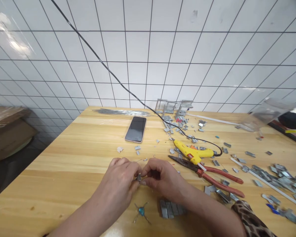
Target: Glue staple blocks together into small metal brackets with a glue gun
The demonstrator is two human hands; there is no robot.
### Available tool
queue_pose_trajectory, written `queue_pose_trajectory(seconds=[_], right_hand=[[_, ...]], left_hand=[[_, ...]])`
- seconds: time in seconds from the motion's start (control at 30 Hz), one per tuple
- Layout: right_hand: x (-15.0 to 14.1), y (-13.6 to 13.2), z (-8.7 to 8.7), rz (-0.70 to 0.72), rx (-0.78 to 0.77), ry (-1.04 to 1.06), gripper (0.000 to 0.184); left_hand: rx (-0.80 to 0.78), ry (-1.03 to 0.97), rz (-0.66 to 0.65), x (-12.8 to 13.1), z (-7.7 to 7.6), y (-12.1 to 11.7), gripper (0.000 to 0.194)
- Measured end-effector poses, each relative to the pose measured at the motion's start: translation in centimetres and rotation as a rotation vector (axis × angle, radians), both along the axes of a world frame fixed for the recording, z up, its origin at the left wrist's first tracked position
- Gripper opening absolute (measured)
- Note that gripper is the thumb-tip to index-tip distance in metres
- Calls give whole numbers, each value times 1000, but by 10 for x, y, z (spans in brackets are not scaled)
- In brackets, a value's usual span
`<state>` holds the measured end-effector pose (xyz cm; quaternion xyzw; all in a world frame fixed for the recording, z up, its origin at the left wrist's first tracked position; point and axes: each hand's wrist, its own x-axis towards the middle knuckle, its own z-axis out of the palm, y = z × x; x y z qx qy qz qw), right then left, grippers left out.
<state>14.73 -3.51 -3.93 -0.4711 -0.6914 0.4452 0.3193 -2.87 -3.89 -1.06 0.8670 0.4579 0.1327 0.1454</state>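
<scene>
My left hand [120, 181] and my right hand [160, 177] meet above the wooden table [71, 158], near its front. Both pinch a small grey metal piece [138, 178] between their fingertips. Under the hands lie a small blue-centred wire shape [141, 211] and a short row of flat grey metal pieces [171, 208]. My right sleeve [251, 220] has a leopard pattern.
A yellow glue gun [193, 152] with a black cord lies right of the hands, beside red-handled pliers [209, 173]. A phone [136, 129] lies face up farther back. Scattered metal clips [281, 177] cover the right side. A wire bundle [120, 112] and white glue sticks [268, 184] lie nearby.
</scene>
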Motion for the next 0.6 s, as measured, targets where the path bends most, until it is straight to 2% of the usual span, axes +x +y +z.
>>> queue_pose_trajectory(seconds=[0.43,0.6], right_hand=[[0,0,-9,-10,57,33,15],[0,-1,-8,6,114,2,15]], left_hand=[[64,76,-36,-1,2,0,15],[95,64,-46,-1,-1,0,19]])
